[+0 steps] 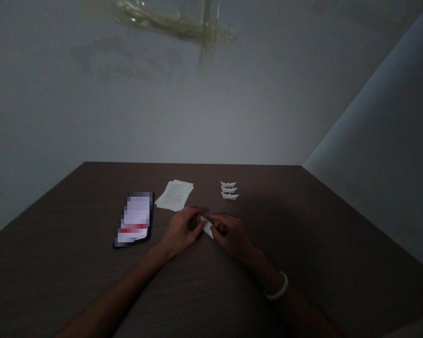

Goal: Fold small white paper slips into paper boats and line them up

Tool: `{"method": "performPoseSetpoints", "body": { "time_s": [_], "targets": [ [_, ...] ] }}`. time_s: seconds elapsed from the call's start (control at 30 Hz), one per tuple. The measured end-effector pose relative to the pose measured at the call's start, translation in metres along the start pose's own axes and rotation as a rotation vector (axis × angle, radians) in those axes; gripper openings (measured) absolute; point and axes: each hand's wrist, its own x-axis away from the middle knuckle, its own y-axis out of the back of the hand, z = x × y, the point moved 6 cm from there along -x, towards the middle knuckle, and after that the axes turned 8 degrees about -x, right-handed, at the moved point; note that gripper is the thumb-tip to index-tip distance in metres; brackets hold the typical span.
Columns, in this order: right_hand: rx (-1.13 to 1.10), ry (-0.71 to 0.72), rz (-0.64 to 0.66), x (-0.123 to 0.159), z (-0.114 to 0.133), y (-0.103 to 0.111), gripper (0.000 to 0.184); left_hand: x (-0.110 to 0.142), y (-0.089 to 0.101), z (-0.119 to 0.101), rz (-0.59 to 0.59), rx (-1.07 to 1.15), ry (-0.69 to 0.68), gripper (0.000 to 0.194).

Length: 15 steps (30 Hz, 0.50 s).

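A small piece of white paper (207,228) is between my two hands, low over the brown table. My left hand (183,230) pinches its left side with thumb and forefinger. On the other side, my right hand (232,234) grips the paper's right edge, fingers curled. The fingertips cover part of the paper, so its folds are hard to make out. Beyond my right hand, three small folded paper boats (229,190) sit in a row, one behind another. A stack of printed paper sheets (174,195) lies just past my left hand.
A phone (136,218) with a lit, blurred screen lies left of my left hand. The brown table (74,277) meets a stained wall (197,112) at its far edge, with another wall along the right. A pale bracelet (278,287) circles my right wrist.
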Motion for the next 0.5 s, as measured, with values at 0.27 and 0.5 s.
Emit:
{"method": "performPoseSetpoints", "body": {
  "time_s": [0.27, 0.5],
  "targets": [
    [-0.05, -0.092, 0.009, -0.0015, -0.0085, -0.0006, 0.026, -0.0036, 0.0001, -0.0089, 0.057, 0.035, -0.09, 0.013],
    [-0.057, -0.106, 0.003, -0.0025, -0.0096, -0.0002, 0.016, -0.0006, -0.0027, -0.0089, 0.065, 0.027, -0.12, 0.017]
  ]
}}
